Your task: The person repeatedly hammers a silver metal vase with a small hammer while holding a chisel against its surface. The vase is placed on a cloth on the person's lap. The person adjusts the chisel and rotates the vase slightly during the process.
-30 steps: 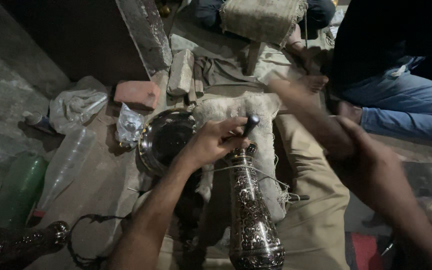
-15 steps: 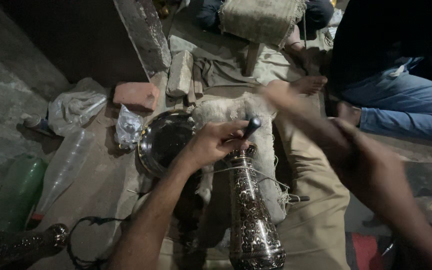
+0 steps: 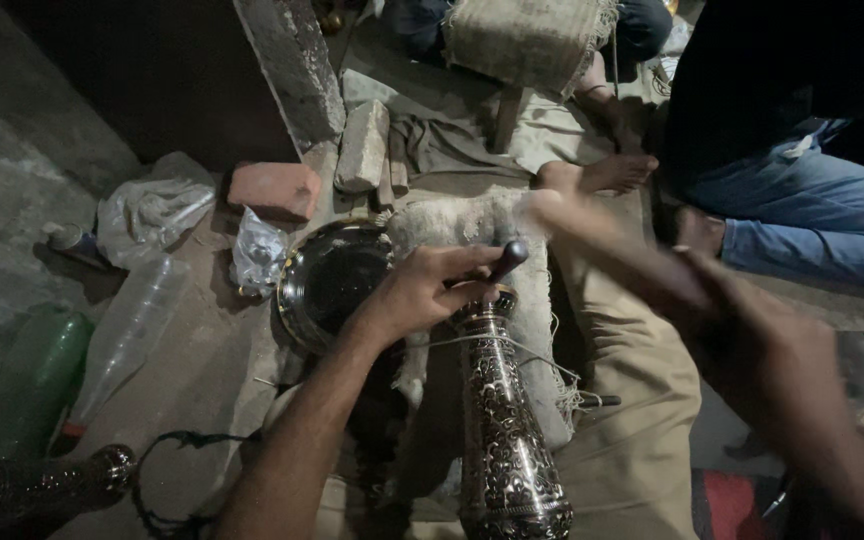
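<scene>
Low over the padded work spot, the left hand (image 3: 422, 290) is wrapped tight around a short dark metal tool (image 3: 505, 262), its tip set on the narrow top of an engraved silver-and-black metal vase (image 3: 502, 440) lying between the knees. Beside it sits a round shiny metal bowl (image 3: 327, 285). Blurred, the right hand (image 3: 752, 350) hangs above; its grip cannot be told.

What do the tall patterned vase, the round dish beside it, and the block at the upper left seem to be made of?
The vase looks like metal, dark with bright engraved patterns that glint. The left hand holds a punch-like tool at its neck. The round dish also looks like polished metal: it has a mirror-dark centre and a shiny rim. The block seems to be fired clay brick, matte reddish and rough.
</scene>
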`<act>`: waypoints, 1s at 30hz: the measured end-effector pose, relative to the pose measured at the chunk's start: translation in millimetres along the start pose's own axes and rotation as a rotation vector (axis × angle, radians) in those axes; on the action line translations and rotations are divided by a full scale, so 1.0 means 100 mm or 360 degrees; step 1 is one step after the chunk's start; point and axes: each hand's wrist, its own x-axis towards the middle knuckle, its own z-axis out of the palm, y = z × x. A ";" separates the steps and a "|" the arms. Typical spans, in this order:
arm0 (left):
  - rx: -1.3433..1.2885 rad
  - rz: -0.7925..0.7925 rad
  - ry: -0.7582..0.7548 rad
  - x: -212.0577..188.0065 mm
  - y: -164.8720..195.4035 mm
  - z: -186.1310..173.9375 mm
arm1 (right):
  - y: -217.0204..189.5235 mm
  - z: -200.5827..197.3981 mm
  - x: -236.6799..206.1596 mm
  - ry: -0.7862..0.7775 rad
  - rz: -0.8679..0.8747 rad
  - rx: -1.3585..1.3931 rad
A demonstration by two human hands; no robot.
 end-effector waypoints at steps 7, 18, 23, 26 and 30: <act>-0.0120 -0.0076 -0.0009 -0.03 -0.07 0.05 | 0.11 0.07 -0.12 0.0315 -0.0064 0.0077; 0.0027 -0.0185 -0.0132 0.10 0.12 -0.06 | 0.08 0.38 -0.45 0.0188 0.0156 0.0051; -0.0006 -0.0238 -0.0143 0.14 0.19 -0.07 | -0.02 0.54 -0.40 0.0211 0.0184 0.0506; 0.0104 -0.0256 -0.0214 0.17 0.21 -0.07 | -0.07 0.58 -0.32 -0.0300 0.0208 0.0051; 0.0136 -0.0288 -0.0191 0.17 0.24 -0.09 | -0.09 0.56 -0.20 0.0029 0.0213 0.1064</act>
